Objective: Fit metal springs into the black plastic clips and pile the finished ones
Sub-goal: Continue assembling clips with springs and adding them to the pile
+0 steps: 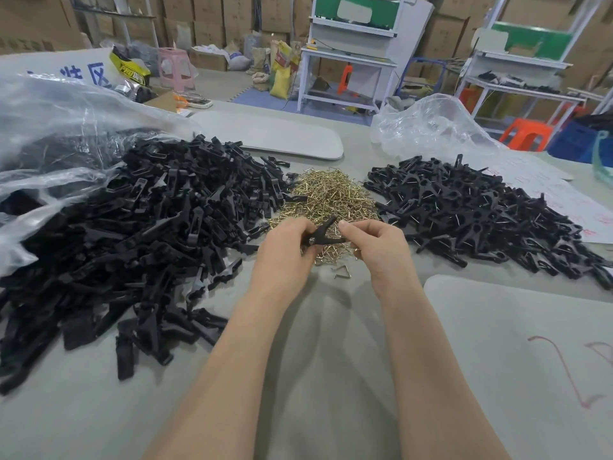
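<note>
From the head camera, my left hand is curled round a black plastic clip, holding it by its closed nose. The two legs fork out toward my right hand, which pinches the near leg between thumb and forefinger. I cannot tell whether a spring is already between those fingertips.

The heap of brass-coloured springs lies directly under and beyond the grip. One loose spring sits just on my side of it. The unfitted clip pile lies out past my left hand, and the finished pile is out past my right.

I judge the clip light and stiff, with legs that flex a little, so it is best held at the nose with the legs free. The springs look small, springy and slippery, and are best pinched at the bend.
</note>
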{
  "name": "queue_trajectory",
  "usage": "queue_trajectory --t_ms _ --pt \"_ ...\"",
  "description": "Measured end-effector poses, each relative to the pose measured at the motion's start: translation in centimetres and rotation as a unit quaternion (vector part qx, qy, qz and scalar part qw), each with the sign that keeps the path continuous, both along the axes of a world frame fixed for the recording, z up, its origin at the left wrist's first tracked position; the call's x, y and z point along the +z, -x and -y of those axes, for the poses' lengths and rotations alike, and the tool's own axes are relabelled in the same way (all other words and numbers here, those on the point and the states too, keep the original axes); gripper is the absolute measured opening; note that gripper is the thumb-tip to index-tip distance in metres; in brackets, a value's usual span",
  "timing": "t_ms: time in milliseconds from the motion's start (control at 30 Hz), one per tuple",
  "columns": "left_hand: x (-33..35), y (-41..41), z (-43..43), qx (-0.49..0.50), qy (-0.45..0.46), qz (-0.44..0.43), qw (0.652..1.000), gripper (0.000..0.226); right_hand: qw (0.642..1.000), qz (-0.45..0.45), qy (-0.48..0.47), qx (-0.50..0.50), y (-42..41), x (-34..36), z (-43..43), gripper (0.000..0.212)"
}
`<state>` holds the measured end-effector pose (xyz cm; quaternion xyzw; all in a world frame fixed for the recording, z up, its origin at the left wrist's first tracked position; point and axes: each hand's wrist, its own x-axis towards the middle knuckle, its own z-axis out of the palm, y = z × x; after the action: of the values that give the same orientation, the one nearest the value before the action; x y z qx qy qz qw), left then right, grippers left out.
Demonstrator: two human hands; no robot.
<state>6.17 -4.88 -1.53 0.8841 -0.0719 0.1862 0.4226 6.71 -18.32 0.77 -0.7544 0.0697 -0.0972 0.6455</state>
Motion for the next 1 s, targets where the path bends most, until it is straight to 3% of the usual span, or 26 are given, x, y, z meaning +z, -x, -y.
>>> queue_trajectory --t_ms 500,600,667,733,800,1000 --pt "0.2 0.2 -0.4 -0.051 -0.003 0.002 0.999 0.016 0.997 -0.047 -0.034 0.05 -0.6 -0.6 0.1 0.025" --pt "0.6 0.3 -0.8 -0.081 0.044 -0.025 0.995 0.014 0.959 -0.138 -0.207 0.134 -0.3 -0.1 0.6 0.011" --pt "1.2 0.7 -0.9 -0.113 0.078 -0.032 0.99 0.019 0.915 -0.191 -0.283 0.217 0.1 -0.2 1.2 0.03" --pt "1.5 0.9 -1.0 -0.131 0.074 -0.024 0.988 0.027 0.887 -0.217 -0.278 0.298 0.4 -0.5 1.5 0.05" --pt "1.8 1.1 -1.0 -0.14 0.06 -0.018 0.988 0.022 0.866 -0.232 -0.255 0.361 0.6 -0.8 1.4 0.058" --pt "2.4 1.3 -1.2 -0.178 0.035 0.008 0.983 0.02 0.878 -0.191 -0.26 0.353 0.4 -1.5 1.0 0.044"
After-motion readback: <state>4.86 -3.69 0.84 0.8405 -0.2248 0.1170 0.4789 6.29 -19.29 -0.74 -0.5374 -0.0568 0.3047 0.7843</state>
